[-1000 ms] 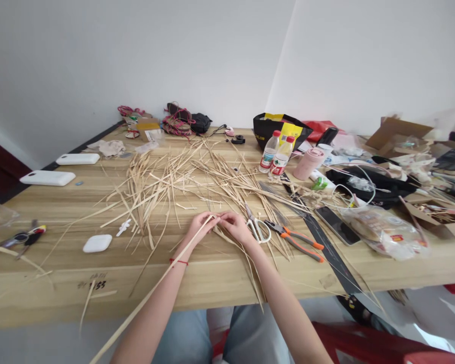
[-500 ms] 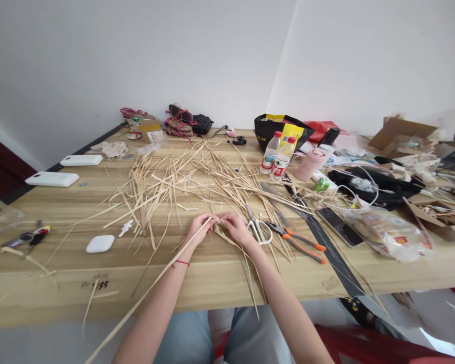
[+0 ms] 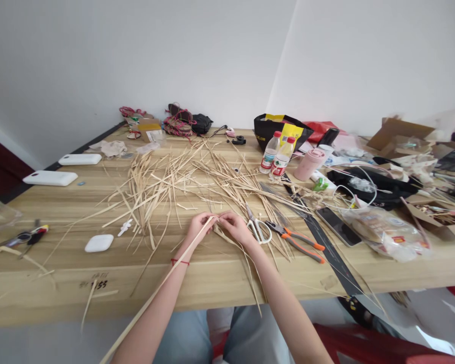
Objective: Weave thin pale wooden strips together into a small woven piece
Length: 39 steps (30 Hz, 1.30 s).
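Near the table's front, my left hand (image 3: pixel 201 226) and my right hand (image 3: pixel 233 226) meet with their fingertips pinched together. A long pale strip of straw-like fibre (image 3: pixel 167 278) runs from the fingers of my left hand down over the left forearm to the bottom edge. From under my right hand a bundle of similar strips (image 3: pixel 224 235) hangs toward the table edge. The exact point where the fingers join the strips is small and partly hidden. White-handled scissors (image 3: pixel 259 230) lie just right of my right hand, beside orange-handled pliers (image 3: pixel 299 242).
Loose strips (image 3: pixel 167 182) spread across the table's middle. Two bottles (image 3: pixel 279 161), a pink cup (image 3: pixel 309 164) and a black bag (image 3: pixel 263 132) stand behind on the right. A phone (image 3: pixel 338 226) lies right of the pliers; a white earphone case (image 3: pixel 99 243) lies left.
The long strip's lower end has swung right, closer over my left forearm. Both hands stay in nearly the same place.
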### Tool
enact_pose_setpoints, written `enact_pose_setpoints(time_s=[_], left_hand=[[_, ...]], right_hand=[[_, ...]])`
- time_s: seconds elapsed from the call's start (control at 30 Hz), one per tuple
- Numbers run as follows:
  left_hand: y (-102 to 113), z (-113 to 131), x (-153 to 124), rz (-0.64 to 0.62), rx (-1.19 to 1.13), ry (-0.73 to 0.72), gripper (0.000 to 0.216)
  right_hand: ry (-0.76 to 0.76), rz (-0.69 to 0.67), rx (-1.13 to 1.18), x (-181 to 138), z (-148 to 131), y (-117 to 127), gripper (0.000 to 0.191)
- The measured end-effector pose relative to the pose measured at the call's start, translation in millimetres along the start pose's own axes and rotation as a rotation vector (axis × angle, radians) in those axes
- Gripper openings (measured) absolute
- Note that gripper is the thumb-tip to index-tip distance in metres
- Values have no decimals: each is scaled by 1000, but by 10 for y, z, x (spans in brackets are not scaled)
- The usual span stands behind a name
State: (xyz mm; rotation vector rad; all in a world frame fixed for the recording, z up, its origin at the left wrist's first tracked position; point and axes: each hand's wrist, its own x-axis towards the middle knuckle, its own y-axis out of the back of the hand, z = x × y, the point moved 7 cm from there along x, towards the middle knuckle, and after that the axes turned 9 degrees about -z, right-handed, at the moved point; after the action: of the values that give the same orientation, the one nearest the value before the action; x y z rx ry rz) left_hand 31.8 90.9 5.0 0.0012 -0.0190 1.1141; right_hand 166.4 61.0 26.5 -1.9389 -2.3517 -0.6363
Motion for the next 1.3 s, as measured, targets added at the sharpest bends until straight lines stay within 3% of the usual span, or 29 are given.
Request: enact_pose_setpoints(time_s=[0.6, 1.0, 1.3], left_hand=[[-24, 14, -1, -31, 2, 49, 37], [-65, 159, -41, -80, 128, -12, 35], [-41, 109, -35, -28, 122, 6, 32]], right_hand=[[-97, 34, -30, -20, 59, 27, 24], [-41, 12, -19, -6, 65, 31, 22], [-15, 8, -70, -11, 14, 13, 22]])
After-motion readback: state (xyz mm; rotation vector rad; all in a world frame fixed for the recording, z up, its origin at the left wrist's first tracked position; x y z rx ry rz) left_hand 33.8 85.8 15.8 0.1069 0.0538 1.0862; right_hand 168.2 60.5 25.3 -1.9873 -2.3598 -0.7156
